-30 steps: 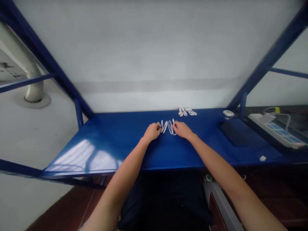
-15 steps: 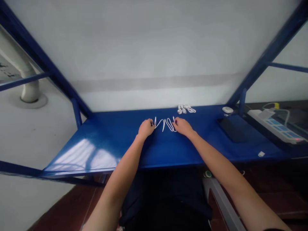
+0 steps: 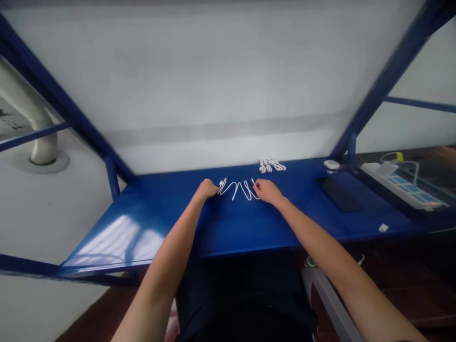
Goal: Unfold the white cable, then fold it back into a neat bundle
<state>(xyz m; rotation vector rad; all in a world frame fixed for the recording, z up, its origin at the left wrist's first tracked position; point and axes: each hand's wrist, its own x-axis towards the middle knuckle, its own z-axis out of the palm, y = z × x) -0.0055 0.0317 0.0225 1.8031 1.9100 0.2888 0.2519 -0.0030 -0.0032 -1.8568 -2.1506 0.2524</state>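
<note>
A white charging cable (image 3: pixel 233 191) lies in loose zigzag bends on the blue tabletop between my hands. At its left end my left hand (image 3: pixel 208 189) has its fingertips closed on the cable, just beside a plug that shows at the end. On the opposite side my right hand (image 3: pixel 268 191) pinches the cable's other end, with a thin tip sticking up past the fingers. Behind my right hand rests a group of bundled white cables (image 3: pixel 271 166).
To the right lie a dark phone (image 3: pixel 339 194), a small round white case (image 3: pixel 331 165) and a small white piece (image 3: pixel 383 228) near the front edge. A power strip (image 3: pixel 402 186) with a plugged-in charger stands farther right. Another person's blurred hand (image 3: pixel 445 154) shows at the right edge.
My left hand has moved left, pulling the cable's bends wider, and the plug at the left end now shows. My right hand stays at its end. Another person's hand has appeared far right.
</note>
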